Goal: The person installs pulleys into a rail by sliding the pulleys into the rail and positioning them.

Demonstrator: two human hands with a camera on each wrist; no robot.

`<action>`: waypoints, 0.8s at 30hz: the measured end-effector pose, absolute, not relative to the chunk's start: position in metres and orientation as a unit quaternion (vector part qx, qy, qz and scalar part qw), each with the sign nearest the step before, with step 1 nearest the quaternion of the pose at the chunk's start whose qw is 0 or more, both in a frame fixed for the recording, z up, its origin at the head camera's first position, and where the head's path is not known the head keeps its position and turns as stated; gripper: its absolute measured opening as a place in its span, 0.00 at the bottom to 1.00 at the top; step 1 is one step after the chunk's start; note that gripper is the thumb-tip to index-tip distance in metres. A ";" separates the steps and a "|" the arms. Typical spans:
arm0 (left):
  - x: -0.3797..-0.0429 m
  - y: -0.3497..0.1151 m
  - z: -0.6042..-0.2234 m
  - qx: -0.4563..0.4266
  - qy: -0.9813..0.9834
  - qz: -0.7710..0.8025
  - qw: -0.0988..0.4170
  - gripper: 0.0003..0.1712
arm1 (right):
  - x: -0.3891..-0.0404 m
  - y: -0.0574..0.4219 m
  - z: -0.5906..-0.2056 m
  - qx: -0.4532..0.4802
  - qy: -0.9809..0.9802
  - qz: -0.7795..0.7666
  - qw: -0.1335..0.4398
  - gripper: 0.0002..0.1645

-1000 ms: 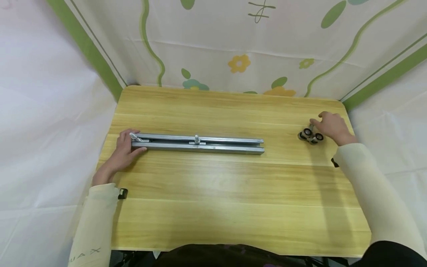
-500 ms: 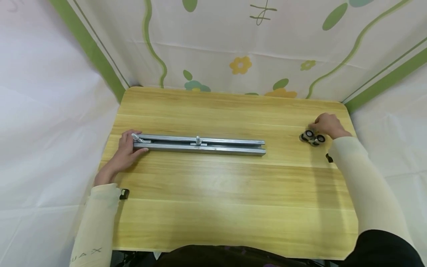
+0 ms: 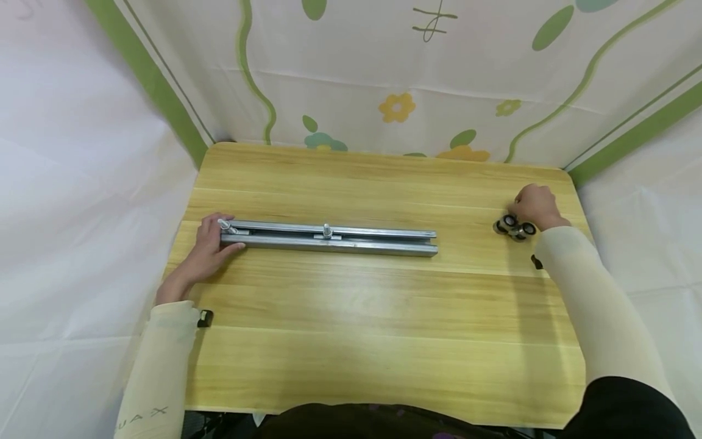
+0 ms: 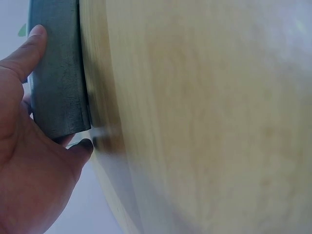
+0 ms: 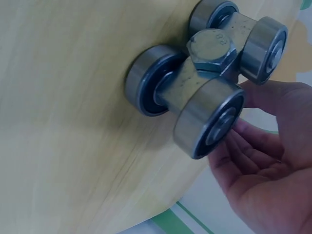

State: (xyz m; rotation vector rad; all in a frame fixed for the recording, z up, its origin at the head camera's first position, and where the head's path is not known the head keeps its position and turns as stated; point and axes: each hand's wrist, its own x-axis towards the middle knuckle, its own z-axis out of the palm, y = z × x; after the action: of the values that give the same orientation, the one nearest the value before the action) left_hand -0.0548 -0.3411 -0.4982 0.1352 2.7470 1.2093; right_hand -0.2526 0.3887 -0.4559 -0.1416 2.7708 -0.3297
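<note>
A long grey metal rail (image 3: 329,239) lies across the left half of the wooden table (image 3: 384,317), with two upright studs (image 3: 326,230) in its slot. My left hand (image 3: 205,250) grips the rail's left end. In the left wrist view the thumb (image 4: 30,41) lies along the rail's side (image 4: 56,73) and a finger curls under its end. At the far right a small steel trolley (image 3: 514,227) with several wheels rests on the table. My right hand (image 3: 534,204) curls around its far side. In the right wrist view the fingers (image 5: 258,107) touch the wheels of the trolley (image 5: 204,83).
A flowered cloth backdrop (image 3: 395,79) rises behind the table and white sheets hang on both sides. The table's right edge (image 3: 576,201) is close to the trolley. Between the rail's right end and the trolley is bare wood.
My right hand has drawn in over the trolley and its fingers have curled against it. The trolley has barely shifted. My left hand and the rail have stayed put.
</note>
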 end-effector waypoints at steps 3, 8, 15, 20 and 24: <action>-0.056 -0.341 -0.497 0.048 0.912 0.401 0.068 0.37 | -0.251 0.390 -0.456 -0.046 0.980 -0.118 0.155 0.32; -0.059 -0.341 -0.497 0.053 0.911 0.403 0.064 0.37 | -0.246 0.391 -0.457 -0.039 0.986 -0.119 0.112 0.25; -0.060 -0.343 -0.499 0.052 0.912 0.401 0.070 0.37 | -0.235 0.388 -0.455 -0.023 0.986 -0.141 0.087 0.23; -0.058 -0.342 -0.498 0.046 0.912 0.400 0.074 0.37 | -0.227 0.387 -0.449 -0.021 0.986 -0.149 0.074 0.25; -0.057 -0.343 -0.497 0.046 0.912 0.401 0.072 0.37 | -0.219 0.385 -0.445 -0.025 0.986 -0.151 0.061 0.26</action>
State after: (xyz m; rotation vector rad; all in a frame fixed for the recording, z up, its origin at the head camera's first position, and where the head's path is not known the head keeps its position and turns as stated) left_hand -0.0573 -0.3429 -0.4968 0.1391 2.7410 1.2066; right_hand -0.2188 0.3848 -0.4446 -0.0759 2.9840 -0.4578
